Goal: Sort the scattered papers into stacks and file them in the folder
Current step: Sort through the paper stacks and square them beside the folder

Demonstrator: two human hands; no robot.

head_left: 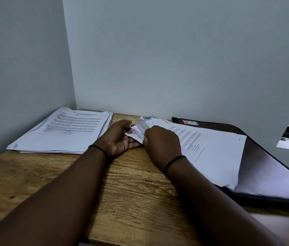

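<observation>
Between two paper stacks on desk [131, 174]: both hands' fingers pinching torn paper scraps [137, 133] — left hand [120, 137] underneath, right hand [161, 144] on top.

A plain office corner: a wooden desk [133, 189] against grey walls [175, 59], printed papers [65, 130] and a dark folder [268, 167] on the desk.
</observation>
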